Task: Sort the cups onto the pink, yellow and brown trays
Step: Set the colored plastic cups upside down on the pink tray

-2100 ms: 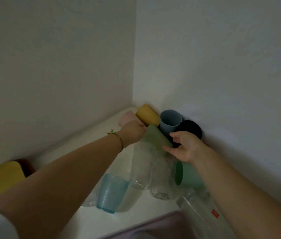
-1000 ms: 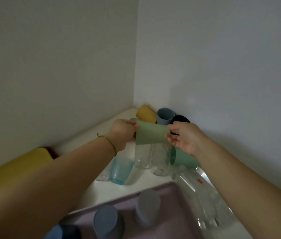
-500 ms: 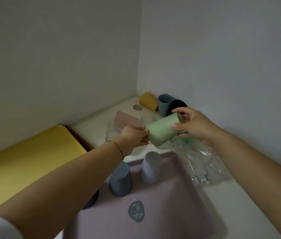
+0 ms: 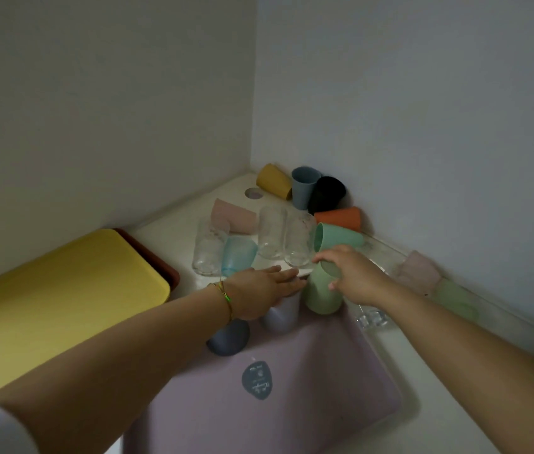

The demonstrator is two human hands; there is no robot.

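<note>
A light green cup [image 4: 319,298] stands upside down at the far right corner of the pink tray [image 4: 295,398]. My right hand [image 4: 352,278] grips its upturned base from above. My left hand [image 4: 260,290] lies flat with straight fingers over a pale lilac cup [image 4: 280,317], fingertips close to the green cup. A blue-grey cup [image 4: 228,337] stands upside down beside it, partly hidden by my left wrist. The yellow tray [image 4: 56,299] lies on the left, stacked on the brown tray [image 4: 157,257].
In the corner are mustard [image 4: 274,180], blue-grey [image 4: 305,186], black [image 4: 326,191], orange [image 4: 339,217], pink [image 4: 233,216] and green [image 4: 337,237] cups, clear glasses [image 4: 272,235] and a blue translucent cup [image 4: 238,257]. A clear plastic pack [image 4: 423,276] with more cups lies along the right wall.
The green cup came down from mid-air, turned upside down, and now stands on the pink tray. My left hand has let go of it and flattened out; the right still holds it.
</note>
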